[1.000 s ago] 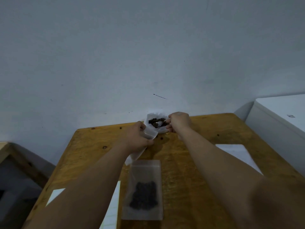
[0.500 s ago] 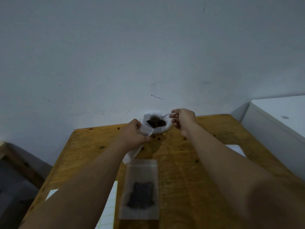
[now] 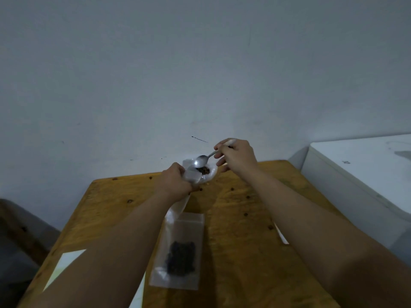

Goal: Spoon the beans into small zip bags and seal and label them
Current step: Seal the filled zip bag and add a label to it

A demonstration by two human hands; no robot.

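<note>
On the far edge of the yellow-brown wooden table [image 3: 240,252], at about twelve o'clock, the left hand [image 3: 175,184] has its fingers curled round the upper part of a small empty clear plastic zip bag [image 3: 191,176]. It holds the bag with the mouth uppermost, while the lower end trails down toward six o'clock behind the wrist. The right hand [image 3: 239,155], at one o'clock from the left, pinches the handle of a slim silver metal spoon [image 3: 200,161] between thumb and fingers. The spoon's bowl points toward nine o'clock and hangs just over the bag's mouth (whether any beans sit in it cannot be told; its face looks shiny). Directly beneath the spoon is a small white dish [image 3: 211,174] with a heap of dark brown beans [image 3: 204,169], touching or just behind the held bag. Nearer the person, at six o'clock from the hands, a second clear zip bag [image 3: 178,232] lies flat on the wood. A dark cluster of beans [image 3: 181,258] is gathered in its lower half. A white sheet [image 3: 66,261] lies at the table's seven o'clock corner, partly under the left forearm. A sliver of white paper [image 3: 282,236] shows at four o'clock beside the right forearm. A white cabinet [image 3: 360,165] stands off the table at three o'clock.
</note>
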